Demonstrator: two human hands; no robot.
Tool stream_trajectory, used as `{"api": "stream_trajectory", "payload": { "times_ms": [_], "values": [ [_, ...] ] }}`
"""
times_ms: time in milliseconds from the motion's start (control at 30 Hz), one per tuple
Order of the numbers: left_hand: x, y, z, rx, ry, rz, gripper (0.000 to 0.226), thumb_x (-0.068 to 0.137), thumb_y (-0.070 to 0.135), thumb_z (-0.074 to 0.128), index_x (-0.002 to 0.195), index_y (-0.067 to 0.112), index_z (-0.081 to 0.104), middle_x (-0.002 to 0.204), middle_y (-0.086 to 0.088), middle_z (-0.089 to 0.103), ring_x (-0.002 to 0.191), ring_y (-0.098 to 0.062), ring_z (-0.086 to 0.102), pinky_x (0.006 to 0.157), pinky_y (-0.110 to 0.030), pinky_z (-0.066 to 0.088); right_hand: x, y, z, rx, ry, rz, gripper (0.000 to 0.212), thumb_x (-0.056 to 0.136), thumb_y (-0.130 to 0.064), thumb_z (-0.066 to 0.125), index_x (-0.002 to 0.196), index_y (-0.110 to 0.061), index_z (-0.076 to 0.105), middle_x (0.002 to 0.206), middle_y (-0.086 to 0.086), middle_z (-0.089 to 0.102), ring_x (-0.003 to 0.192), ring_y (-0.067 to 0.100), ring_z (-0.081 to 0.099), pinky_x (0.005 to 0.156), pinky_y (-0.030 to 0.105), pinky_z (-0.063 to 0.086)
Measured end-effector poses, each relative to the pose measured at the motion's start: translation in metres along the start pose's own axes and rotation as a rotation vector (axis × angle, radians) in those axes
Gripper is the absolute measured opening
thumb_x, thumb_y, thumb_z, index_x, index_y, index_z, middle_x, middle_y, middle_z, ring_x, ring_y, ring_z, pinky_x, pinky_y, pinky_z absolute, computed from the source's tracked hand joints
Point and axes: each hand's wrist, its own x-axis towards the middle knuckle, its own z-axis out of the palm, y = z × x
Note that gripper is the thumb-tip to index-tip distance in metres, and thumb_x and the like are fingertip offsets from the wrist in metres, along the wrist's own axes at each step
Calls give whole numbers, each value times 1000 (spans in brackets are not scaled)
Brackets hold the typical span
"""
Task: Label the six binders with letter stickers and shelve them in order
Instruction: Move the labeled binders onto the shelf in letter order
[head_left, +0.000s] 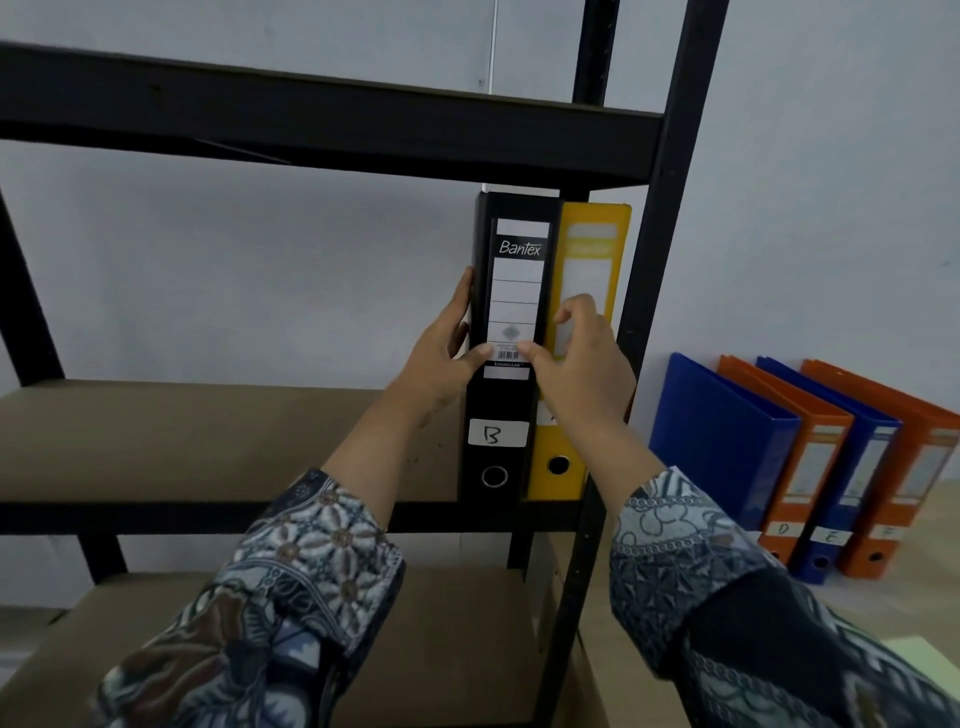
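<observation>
Now: black binder (501, 332) upright on middle shelf (208, 441), flush against yellow binder (587, 249). Left hand (441, 358) clamped round its left edge; right hand (576, 364) curled at seam, hold impossible to tell. Risk: toppling leftward once released, nothing bracing that side.

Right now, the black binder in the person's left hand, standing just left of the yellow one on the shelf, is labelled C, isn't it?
Not quite. The head view shows the sticker on the black binder reads B, not C. The rest holds: the left hand grips it, and it stands just left of the yellow binder on the shelf.
</observation>
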Motion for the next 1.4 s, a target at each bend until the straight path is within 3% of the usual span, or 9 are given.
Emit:
{"api": "stream_trajectory", "payload": {
  "times_ms": [267,433,600,733,833,967,1167,1267,1400],
  "values": [
    [9,-5,2,78,64,-16,77,92,3,55,153,22,11,156,1,26,143,-13,24,116,-40,28,-1,4,7,-8,33,53,39,83,-49,62,101,-21,41,88,-6,49,69,11,49,49,20,30],
    [4,-4,7,22,145,-159,79,91,11,60,151,28,12,155,-5,28,140,-22,32,114,-40,31,-17,17,8,66,23,70,29,87,-42,58,101,-20,44,97,-7,54,74,11,54,54,24,39],
    [-6,-3,16,10,163,-196,81,90,12,63,152,27,13,155,-2,27,141,-22,28,112,-41,30,-31,34,5,92,-13,143,22,90,-36,54,103,-22,45,86,-4,53,65,8,48,55,25,38],
    [-31,-5,32,116,452,-5,67,85,4,62,143,16,33,145,0,40,134,-14,36,114,-39,32,-43,45,0,65,-27,180,19,91,-34,54,103,-21,46,79,-6,52,61,6,48,51,21,34],
    [-51,-6,52,331,601,267,47,78,1,60,124,8,51,120,-4,55,113,-17,50,99,-36,44,-55,58,-5,52,-63,211,15,92,-32,54,101,-22,47,81,-3,55,64,7,51,52,22,38],
    [-70,2,96,371,360,417,35,78,6,56,111,16,55,107,-3,58,104,-14,53,88,-30,48,-71,82,-18,12,-148,242,13,92,-32,53,101,-23,49,90,-3,54,70,6,50,53,19,33],
    [-77,5,175,369,-74,298,39,79,2,58,113,20,54,110,6,54,95,1,47,76,-15,46,-87,148,-39,-140,-271,357,14,88,-31,53,101,-26,51,103,-2,53,91,16,53,70,31,46],
    [-74,-4,213,352,-221,166,48,83,6,57,125,26,48,121,9,50,101,4,45,81,-13,43,-89,190,-49,-211,-320,425,18,88,-32,53,104,-23,53,108,3,52,100,24,52,73,36,45],
    [-58,-21,261,313,-380,-4,58,84,8,57,135,30,40,130,8,46,116,-5,47,95,-27,46,-82,254,-60,-178,-336,520,18,88,-31,54,104,-23,54,111,5,54,99,26,55,75,37,46]
  ]
}}
